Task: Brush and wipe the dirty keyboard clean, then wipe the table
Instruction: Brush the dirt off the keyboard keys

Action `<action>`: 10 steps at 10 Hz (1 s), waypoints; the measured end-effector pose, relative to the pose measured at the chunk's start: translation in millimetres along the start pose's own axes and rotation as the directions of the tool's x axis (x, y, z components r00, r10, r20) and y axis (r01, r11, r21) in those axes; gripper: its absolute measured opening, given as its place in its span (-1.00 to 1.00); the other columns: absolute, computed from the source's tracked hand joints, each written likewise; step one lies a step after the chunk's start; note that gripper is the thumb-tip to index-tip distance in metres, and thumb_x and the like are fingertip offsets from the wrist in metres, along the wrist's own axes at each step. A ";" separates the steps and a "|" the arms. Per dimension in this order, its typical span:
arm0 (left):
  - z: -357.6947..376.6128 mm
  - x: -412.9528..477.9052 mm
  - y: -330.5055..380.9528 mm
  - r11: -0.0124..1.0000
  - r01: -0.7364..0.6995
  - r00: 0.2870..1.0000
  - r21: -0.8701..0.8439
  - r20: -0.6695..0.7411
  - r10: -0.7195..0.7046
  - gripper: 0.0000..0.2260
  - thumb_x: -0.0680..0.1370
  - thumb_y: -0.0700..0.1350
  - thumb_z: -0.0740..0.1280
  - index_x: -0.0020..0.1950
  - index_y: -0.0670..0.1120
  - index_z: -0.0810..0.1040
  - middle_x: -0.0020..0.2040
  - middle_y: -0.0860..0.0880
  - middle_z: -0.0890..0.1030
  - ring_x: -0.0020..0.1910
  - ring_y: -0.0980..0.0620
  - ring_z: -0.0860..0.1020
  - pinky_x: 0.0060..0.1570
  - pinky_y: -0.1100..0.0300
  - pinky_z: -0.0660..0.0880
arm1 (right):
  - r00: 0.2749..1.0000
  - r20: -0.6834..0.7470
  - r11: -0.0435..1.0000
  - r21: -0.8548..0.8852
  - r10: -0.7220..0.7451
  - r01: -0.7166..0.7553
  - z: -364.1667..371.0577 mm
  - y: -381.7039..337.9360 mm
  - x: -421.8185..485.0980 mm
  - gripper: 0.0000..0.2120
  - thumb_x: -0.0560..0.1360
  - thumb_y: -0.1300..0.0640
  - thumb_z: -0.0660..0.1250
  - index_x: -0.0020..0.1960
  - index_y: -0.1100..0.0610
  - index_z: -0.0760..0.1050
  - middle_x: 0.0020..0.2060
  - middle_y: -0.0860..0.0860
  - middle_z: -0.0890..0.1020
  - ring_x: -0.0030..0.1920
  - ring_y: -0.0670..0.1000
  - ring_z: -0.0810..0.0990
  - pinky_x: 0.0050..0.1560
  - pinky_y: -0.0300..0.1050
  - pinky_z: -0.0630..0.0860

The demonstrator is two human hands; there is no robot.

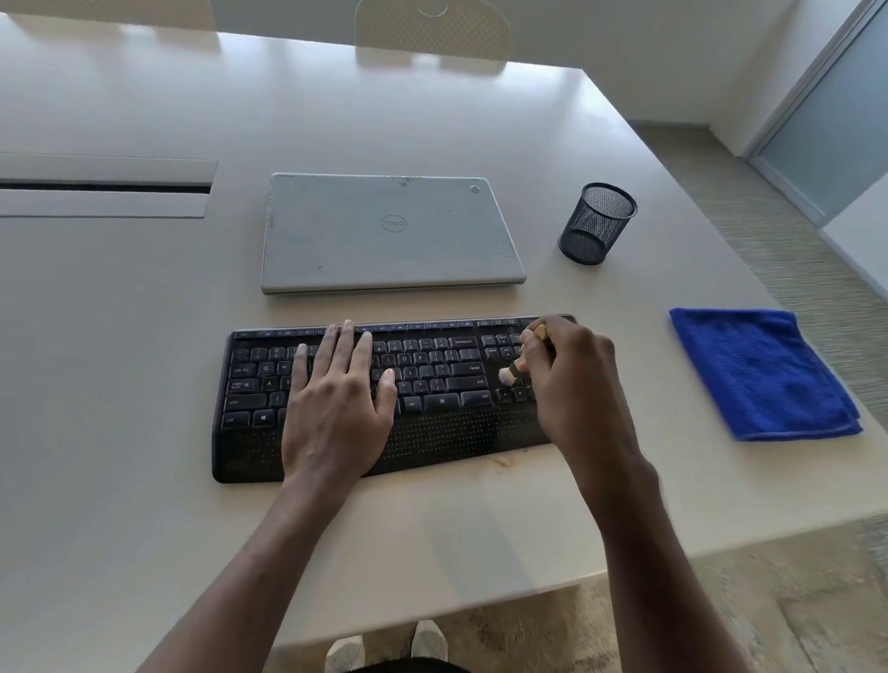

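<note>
left hand point(337, 388) flat on keyboard point(436, 429), right hand point(570, 376) — gripping brush point(515, 368)

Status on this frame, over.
Left hand flat on keyboard. Right hand grips brush, bristles near arrow keys. Cloth lies apart, right. Nothing blocking.

Closed, seemingly dusty laptop point(390, 231) beside black mesh cup point(596, 224)

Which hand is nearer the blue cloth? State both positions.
Right. The right hand, gripping the brush, is at the right end of the keyboard, nearer the cloth; the left hand lies flat on keys farther left.
</note>
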State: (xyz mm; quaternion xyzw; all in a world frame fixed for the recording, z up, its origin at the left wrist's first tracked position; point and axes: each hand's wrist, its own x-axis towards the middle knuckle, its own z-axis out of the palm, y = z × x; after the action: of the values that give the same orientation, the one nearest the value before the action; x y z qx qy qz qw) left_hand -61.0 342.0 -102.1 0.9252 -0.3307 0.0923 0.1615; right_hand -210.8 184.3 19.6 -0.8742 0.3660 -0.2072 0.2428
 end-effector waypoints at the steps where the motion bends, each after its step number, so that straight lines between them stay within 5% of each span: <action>1: 0.1 0.0 0.4 1.000 -0.001 1.000 0.001 0.004 0.001 -0.40 0.67 0.19 0.04 0.61 -0.11 0.38 0.63 -0.15 0.32 0.65 -0.08 0.23 0.64 -0.15 0.10 | 1.000 0.017 1.000 -0.026 0.015 -0.015 1.8 4.7 -1.3 -0.75 0.70 0.14 0.21 -0.08 0.19 0.56 -0.26 0.01 0.64 -0.31 -0.19 0.64 -0.28 -0.31 0.52; 3: -0.8 0.9 0.4 1.000 0.001 1.000 0.011 0.009 -0.001 -0.40 0.67 0.19 0.03 0.61 -0.10 0.37 0.64 -0.14 0.31 0.66 -0.07 0.22 0.64 -0.15 0.10 | 0.999 -0.049 0.999 0.036 -0.016 0.018 -1.3 -2.6 -5.5 -0.77 0.70 0.16 0.23 -0.11 0.16 0.54 -0.32 -0.07 0.58 -0.31 -0.35 0.57 -0.31 -0.42 0.43; 5: -1.0 0.2 0.7 1.000 0.001 1.000 0.003 0.003 -0.001 -0.41 0.67 0.18 0.05 0.61 -0.10 0.38 0.63 -0.14 0.32 0.65 -0.07 0.22 0.64 -0.15 0.09 | 1.000 0.017 1.000 0.001 0.010 -0.010 5.2 3.3 -9.3 -0.77 0.70 0.13 0.21 -0.07 0.15 0.55 -0.26 -0.01 0.63 -0.25 -0.10 0.60 -0.29 -0.24 0.44; 6: -0.5 0.8 1.6 1.000 0.005 1.000 -0.001 -0.004 -0.005 -0.41 0.67 0.18 0.06 0.60 -0.11 0.39 0.63 -0.15 0.33 0.65 -0.08 0.24 0.64 -0.15 0.10 | 1.000 -0.022 0.999 0.036 -0.005 0.005 -1.8 -2.0 -10.0 -0.77 0.71 0.16 0.21 -0.09 0.16 0.53 -0.27 -0.05 0.57 -0.27 -0.39 0.56 -0.34 -0.48 0.38; 7: -0.2 0.5 1.3 1.000 0.005 1.000 0.000 -0.002 -0.005 -0.41 0.67 0.18 0.06 0.60 -0.11 0.39 0.63 -0.15 0.33 0.65 -0.08 0.24 0.64 -0.14 0.09 | 0.998 -0.048 0.998 0.055 -0.032 0.035 1.6 -2.9 -7.9 -0.78 0.70 0.18 0.23 -0.07 0.18 0.56 -0.23 -0.01 0.61 -0.26 -0.40 0.57 -0.29 -0.52 0.39; 8: -0.3 0.1 1.1 1.000 0.005 1.000 0.002 0.000 -0.005 -0.41 0.67 0.18 0.06 0.61 -0.10 0.39 0.63 -0.15 0.33 0.65 -0.07 0.24 0.64 -0.14 0.09 | 0.999 0.013 0.999 0.019 -0.041 0.040 4.6 2.9 -13.4 -0.78 0.70 0.14 0.23 -0.05 0.15 0.57 -0.21 0.00 0.66 -0.22 -0.13 0.61 -0.18 -0.19 0.55; 10: -0.5 0.3 1.6 1.000 0.008 1.000 0.004 -0.005 -0.008 -0.41 0.67 0.17 0.06 0.60 -0.11 0.39 0.63 -0.15 0.33 0.65 -0.08 0.24 0.64 -0.14 0.09 | 0.999 -0.019 0.998 0.047 -0.043 0.044 -4.0 5.7 -13.1 -0.78 0.70 0.12 0.24 -0.07 0.12 0.58 -0.27 -0.05 0.64 -0.25 -0.20 0.61 -0.24 -0.31 0.51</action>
State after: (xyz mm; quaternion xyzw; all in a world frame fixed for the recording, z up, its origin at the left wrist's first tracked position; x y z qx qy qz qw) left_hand -61.8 340.9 -101.2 0.9266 -0.3265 0.0945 0.1610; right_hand -224.5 189.4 17.1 -0.8740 0.3442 -0.2289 0.2555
